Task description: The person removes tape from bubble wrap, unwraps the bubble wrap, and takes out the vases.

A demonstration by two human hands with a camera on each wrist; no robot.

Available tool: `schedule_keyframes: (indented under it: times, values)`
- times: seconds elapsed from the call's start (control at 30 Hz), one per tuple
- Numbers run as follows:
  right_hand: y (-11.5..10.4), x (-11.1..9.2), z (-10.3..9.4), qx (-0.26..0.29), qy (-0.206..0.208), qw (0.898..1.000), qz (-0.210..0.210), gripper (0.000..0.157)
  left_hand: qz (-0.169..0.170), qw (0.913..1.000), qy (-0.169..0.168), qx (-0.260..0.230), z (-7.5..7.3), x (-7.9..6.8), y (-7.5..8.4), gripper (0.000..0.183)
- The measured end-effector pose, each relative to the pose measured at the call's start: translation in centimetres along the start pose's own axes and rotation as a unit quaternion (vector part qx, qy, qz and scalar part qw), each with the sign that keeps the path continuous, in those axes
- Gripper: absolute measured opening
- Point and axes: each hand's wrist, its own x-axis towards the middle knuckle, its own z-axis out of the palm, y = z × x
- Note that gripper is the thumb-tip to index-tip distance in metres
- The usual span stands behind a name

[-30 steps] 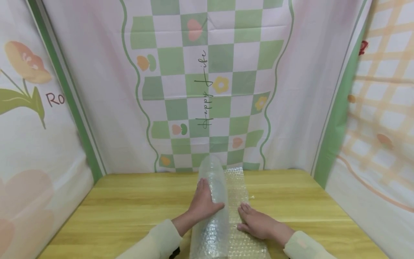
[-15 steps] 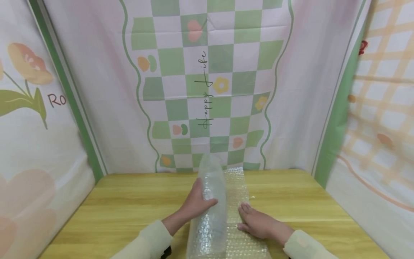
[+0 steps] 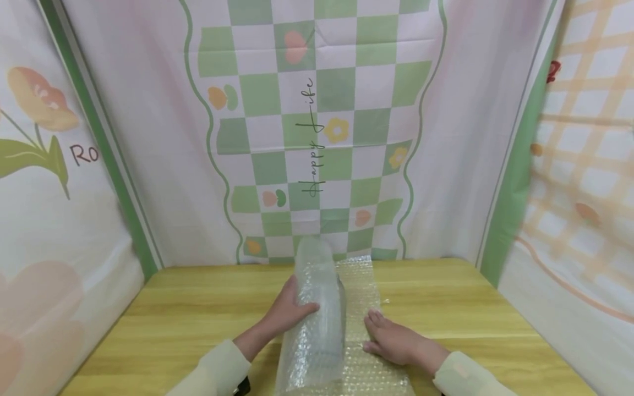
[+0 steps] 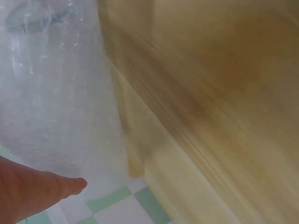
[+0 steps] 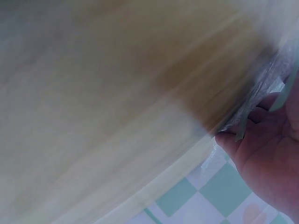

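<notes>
A long, clear bundle of bubble wrap [image 3: 317,330] lies lengthwise in front of me in the head view. Through its layers a clear thing with a curved edge shows along the right side. My left hand [image 3: 284,308] holds the bundle from the left, thumb across its top and the other fingers hidden behind. The left wrist view shows one digit of the left hand [image 4: 42,191] against the cloudy wrap [image 4: 60,93]. To the right, a flat strip of bubble wrap [image 3: 359,302] extends from under the bundle. My right hand [image 3: 393,341] presses its right edge, fingers extended together.
A wood-grain table [image 3: 198,308] lies under everything. Behind it hangs a green-and-white checked cloth [image 3: 319,126], with printed curtains on the left [image 3: 39,231] and right [image 3: 584,181]. The bundle's far end reaches near the table's back edge.
My left hand has moved left with the bundle, baring more of the flat strip and the clear thing's right side. My right hand has stayed in place.
</notes>
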Motion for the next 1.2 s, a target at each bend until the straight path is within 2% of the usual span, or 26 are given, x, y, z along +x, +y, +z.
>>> schedule_keyframes:
  times: [0.23, 0.47, 0.77, 0.97, 1.2]
  values:
    - [-0.1, -0.1, -0.1, 0.003, 0.002, 1.000, -0.008, 0.071, -0.021, 0.9997, -0.016, 0.001, -0.1, -0.4, -0.4, 0.107]
    - [0.1, 0.0, 0.1, 0.009, -0.003, 1.000, -0.001, 0.072, -0.018, 0.9997, -0.015, 0.010, 0.0, -0.7, -0.5, 0.111]
    - [0.0, 0.0, 0.1, 0.011, 0.003, 1.000, -0.003, 0.072, -0.010, 0.9983, -0.004, 0.057, 0.3, -0.4, -0.3, 0.110]
    - [0.1, 0.0, 0.2, 0.012, 0.003, 1.000, -0.004, 0.072, 0.022, 0.9941, -0.001, 0.106, 0.4, -0.3, 0.2, 0.102]
    - [0.1, 0.0, 0.2, 0.010, 0.004, 1.000, -0.004, 0.072, 0.084, 0.9835, -0.008, 0.160, 0.6, -0.1, 0.6, 0.087]
